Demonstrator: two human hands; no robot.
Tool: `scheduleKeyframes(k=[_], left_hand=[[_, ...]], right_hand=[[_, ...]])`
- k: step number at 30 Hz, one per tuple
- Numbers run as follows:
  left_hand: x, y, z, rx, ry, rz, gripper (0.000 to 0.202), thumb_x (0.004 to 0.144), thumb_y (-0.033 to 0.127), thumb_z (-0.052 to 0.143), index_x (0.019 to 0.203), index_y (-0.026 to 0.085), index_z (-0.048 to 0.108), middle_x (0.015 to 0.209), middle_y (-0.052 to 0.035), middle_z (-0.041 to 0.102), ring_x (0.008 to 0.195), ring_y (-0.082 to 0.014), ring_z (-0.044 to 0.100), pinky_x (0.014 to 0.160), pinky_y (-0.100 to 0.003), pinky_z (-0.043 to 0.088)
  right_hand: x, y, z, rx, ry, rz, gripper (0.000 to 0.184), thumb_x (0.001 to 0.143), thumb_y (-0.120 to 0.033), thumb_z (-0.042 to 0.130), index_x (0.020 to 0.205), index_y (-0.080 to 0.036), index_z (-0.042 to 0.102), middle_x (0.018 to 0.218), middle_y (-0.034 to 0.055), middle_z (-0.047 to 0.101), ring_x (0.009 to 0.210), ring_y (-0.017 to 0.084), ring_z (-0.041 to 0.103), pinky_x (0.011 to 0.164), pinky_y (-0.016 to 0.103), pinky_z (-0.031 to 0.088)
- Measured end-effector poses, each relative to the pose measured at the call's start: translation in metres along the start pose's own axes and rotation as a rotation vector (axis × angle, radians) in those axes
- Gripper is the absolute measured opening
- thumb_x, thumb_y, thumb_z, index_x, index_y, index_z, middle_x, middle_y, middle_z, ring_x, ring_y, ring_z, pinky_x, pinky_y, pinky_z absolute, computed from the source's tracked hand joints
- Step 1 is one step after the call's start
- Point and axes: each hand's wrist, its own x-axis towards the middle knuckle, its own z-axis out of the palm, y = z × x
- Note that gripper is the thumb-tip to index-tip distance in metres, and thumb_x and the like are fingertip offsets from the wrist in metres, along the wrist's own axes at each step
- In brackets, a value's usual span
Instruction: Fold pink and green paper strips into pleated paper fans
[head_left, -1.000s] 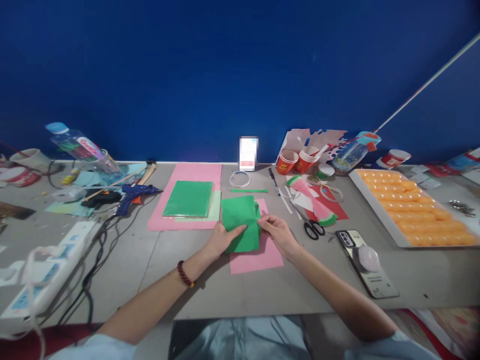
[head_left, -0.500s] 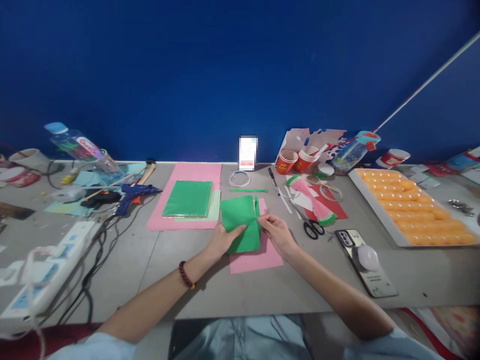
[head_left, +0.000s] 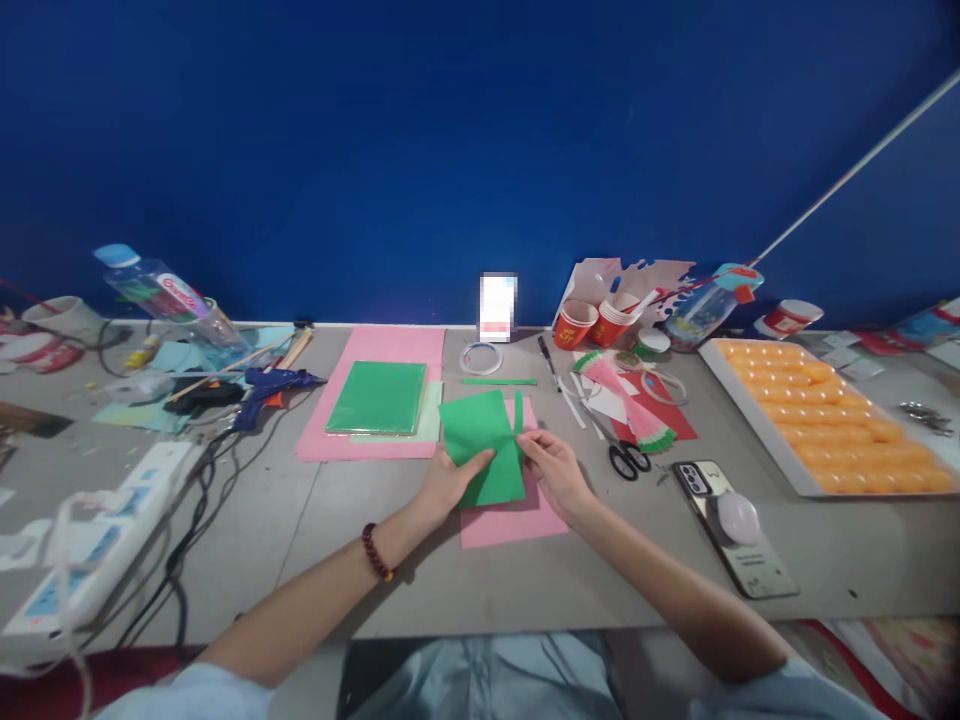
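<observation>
A sheet of green paper [head_left: 476, 430] is gripped at its lower left by my left hand [head_left: 448, 478], thumb on top and the fingers hidden beneath. At the sheet's right edge, my right hand [head_left: 551, 468] pinches a narrow green strip [head_left: 518, 412] that stands away from the sheet at its upper end. Whether the strip is still joined lower down is hidden by my fingertips. Under the green sheet lies pink paper [head_left: 510, 525] on the grey table. Another green strip [head_left: 499, 381] rests just beyond the sheet.
To the left, a packet of green paper [head_left: 376, 398] lies on pink sheets, near a blue glue gun [head_left: 270, 390] and a power strip [head_left: 97, 540]. Scissors [head_left: 628, 460], a phone [head_left: 735, 525], red paper cups [head_left: 576, 322] and a tray of orange balls [head_left: 825, 415] are on the right.
The green strip's upper end has swung slightly right, widening the gap to the sheet. Both hands keep their hold and have barely moved.
</observation>
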Motion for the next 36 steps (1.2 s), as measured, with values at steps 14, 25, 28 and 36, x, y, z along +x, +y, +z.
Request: scheduleKeyframes(k=[14,25,28,36], left_hand=[[-0.0010,0.0006,0.0023,-0.059,0.029,-0.011,0.041,0.059,0.038,0.079,0.091,0.015,0.070,0.100,-0.0097,0.072,0.095,-0.0296,0.066,0.083,-0.040,0.052],[0.0023,-0.0051,-0.0014,-0.033,0.050,-0.039,0.044,0.059,0.041,0.079,0.093,0.014,0.068,0.100,-0.0101,0.071,0.094,-0.0297,0.066,0.082,-0.040,0.053],[0.0016,-0.0047,-0.0009,-0.034,0.050,-0.049,0.045,0.060,0.042,0.078,0.093,0.013,0.068,0.102,-0.0107,0.071,0.094,-0.0300,0.066,0.082,-0.040,0.053],[0.0013,-0.0030,0.0002,-0.079,0.052,-0.042,0.048,0.060,0.041,0.078,0.098,0.013,0.067,0.103,-0.0113,0.070,0.095,-0.0296,0.066,0.082,-0.039,0.053]], right_hand=[[0.0005,-0.0014,0.0016,0.027,0.004,0.021,0.033,0.056,-0.045,0.080,0.064,-0.021,0.060,0.061,-0.0032,0.051,0.057,0.011,0.042,0.056,0.026,0.035],[0.0000,0.0002,-0.0012,0.153,-0.118,0.172,0.027,0.061,-0.040,0.079,0.067,-0.020,0.061,0.066,-0.0020,0.056,0.063,0.012,0.049,0.064,0.027,0.041],[0.0006,0.0004,-0.0017,0.152,-0.099,0.163,0.029,0.058,-0.038,0.082,0.064,-0.020,0.059,0.064,-0.0029,0.054,0.061,0.011,0.048,0.061,0.026,0.040],[-0.0027,-0.0006,0.0034,0.122,-0.037,0.087,0.031,0.059,-0.044,0.080,0.066,-0.020,0.062,0.063,-0.0024,0.055,0.059,0.011,0.047,0.058,0.025,0.039]])
